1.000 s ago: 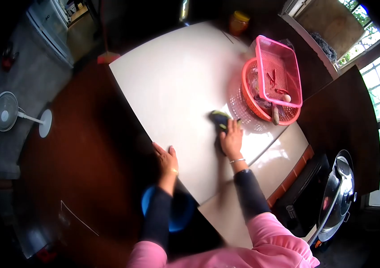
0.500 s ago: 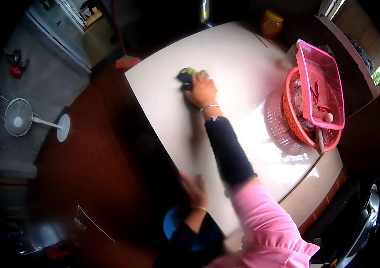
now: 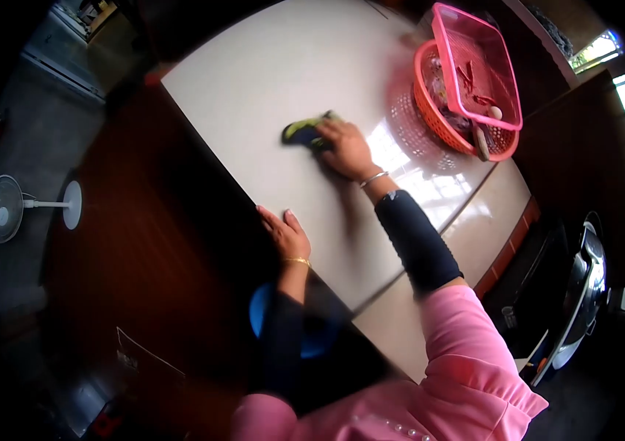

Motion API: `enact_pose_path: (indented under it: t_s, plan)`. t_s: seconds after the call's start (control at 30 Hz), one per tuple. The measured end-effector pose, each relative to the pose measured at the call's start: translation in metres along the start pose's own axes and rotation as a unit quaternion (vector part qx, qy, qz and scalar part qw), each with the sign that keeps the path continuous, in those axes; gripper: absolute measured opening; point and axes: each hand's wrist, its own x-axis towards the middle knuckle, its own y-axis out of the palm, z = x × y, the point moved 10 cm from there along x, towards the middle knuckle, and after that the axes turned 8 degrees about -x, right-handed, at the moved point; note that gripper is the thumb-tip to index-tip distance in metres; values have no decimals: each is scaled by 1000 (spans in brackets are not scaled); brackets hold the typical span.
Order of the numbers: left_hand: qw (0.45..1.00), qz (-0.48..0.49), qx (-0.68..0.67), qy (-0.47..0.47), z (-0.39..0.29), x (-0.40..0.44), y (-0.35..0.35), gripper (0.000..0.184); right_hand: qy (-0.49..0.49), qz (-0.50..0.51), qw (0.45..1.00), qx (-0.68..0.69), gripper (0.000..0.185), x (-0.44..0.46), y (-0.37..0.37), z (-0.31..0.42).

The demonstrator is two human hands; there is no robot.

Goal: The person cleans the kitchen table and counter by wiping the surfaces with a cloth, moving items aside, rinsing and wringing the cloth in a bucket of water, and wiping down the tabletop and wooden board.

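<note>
A dark cloth with yellow-green patches [image 3: 301,134] lies bunched on the white tabletop [image 3: 246,81]. My right hand [image 3: 349,151] is closed over its right end and presses it against the surface. The fingertips are partly lost in the cloth and slightly blurred. At the table's near left edge rests my left hand [image 3: 288,237], fingers stretched out and thumb apart, holding nothing. Beneath my left forearm, below the table edge, part of a blue round object [image 3: 259,309] shows; my sleeve hides some of it.
A pink rectangular basket [image 3: 514,88] with red chillies and an egg-like object sits tilted on an orange-pink round basket [image 3: 430,110] at the table's far right. A white fan [image 3: 4,209] stands left. A shiny metal-rimmed object [image 3: 584,287] is at right.
My right hand has drawn the cloth across the tabletop toward me. The left hand stays by the table edge, now lying flatter. My view has shifted, so the baskets appear higher and farther left.
</note>
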Motion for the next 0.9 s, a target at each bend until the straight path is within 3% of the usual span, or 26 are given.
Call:
enact_pose_path:
  t_s: [0.07,0.13,0.2,0.23,0.27,0.33,0.4,0.47,0.53,0.6,0.63,0.73,0.8,0.87,0.9]
  plan:
    - [1000,7,3,20,8,2,8,68,84,-59,990,-95,52,-27,-17,-47]
    - [999,9,6,42,11,-4,-3,69,107,-54,988,-95,53,-65,-27,-26]
    - [967,119,-219,-52,25,-12,1,74,66,-28,997,-13,55,-104,-19,34]
    - [940,157,-266,-143,57,-26,5,77,38,13,999,4,54,-125,-10,71]
    - [892,107,-362,-248,80,-50,-2,73,-2,23,1000,17,53,-146,-7,109]
    - [746,176,-543,-343,137,-97,7,69,-48,71,995,51,58,-186,0,170]
    - [645,220,-594,-428,142,-149,-19,63,-86,146,983,76,59,-234,16,216]
    - [643,147,-533,-530,169,-196,-57,66,7,210,952,224,56,-299,48,226]
    - [667,185,-482,-538,195,-232,-87,74,56,143,932,327,53,-335,6,236]
    - [682,213,-409,-568,196,-264,-123,81,101,85,930,345,54,-351,-61,231]
    - [679,233,-396,-573,189,-276,-133,84,96,22,953,285,56,-357,-101,221]
    - [660,242,-404,-585,197,-303,-134,85,227,-12,973,41,60,-403,-154,145]
    - [657,254,-414,-576,184,-310,-128,85,332,-48,938,-84,57,-453,-150,84]
    - [669,279,-413,-551,169,-316,-118,84,356,-87,910,-193,59,-460,-132,73]
    - [669,289,-407,-551,162,-319,-111,83,321,-78,932,-148,60,-431,-125,88]
